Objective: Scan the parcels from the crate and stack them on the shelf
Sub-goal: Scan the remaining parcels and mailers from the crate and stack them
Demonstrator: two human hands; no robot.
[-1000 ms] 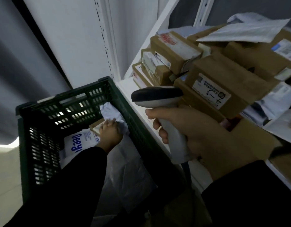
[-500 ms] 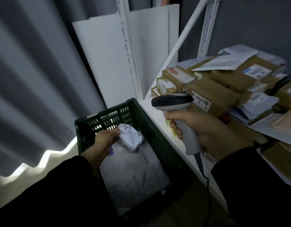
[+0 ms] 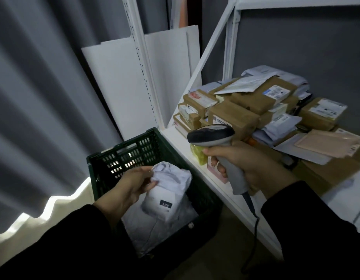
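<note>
While your left hand (image 3: 132, 184) pinches the crumpled top of a white soft parcel (image 3: 169, 193), that parcel sits inside the open green crate (image 3: 130, 152), at about six o'clock in your view, with its dark label (print too blurred to read) facing up. Whether its lower end rests on the pale bags (image 3: 154, 233) beneath it, I cannot tell. At four o'clock your right hand (image 3: 254, 168) is clenched round the handle of the grey scanner (image 3: 211, 136), whose dark head points toward nine o'clock; its cable (image 3: 254, 215) trails down from the grip. The white shelf (image 3: 179, 142) runs just beside the crate, and stacked boxes and mailers (image 3: 256, 106) crowd it at two o'clock. A grey curtain (image 3: 33, 98) hangs at nine o'clock.
</note>
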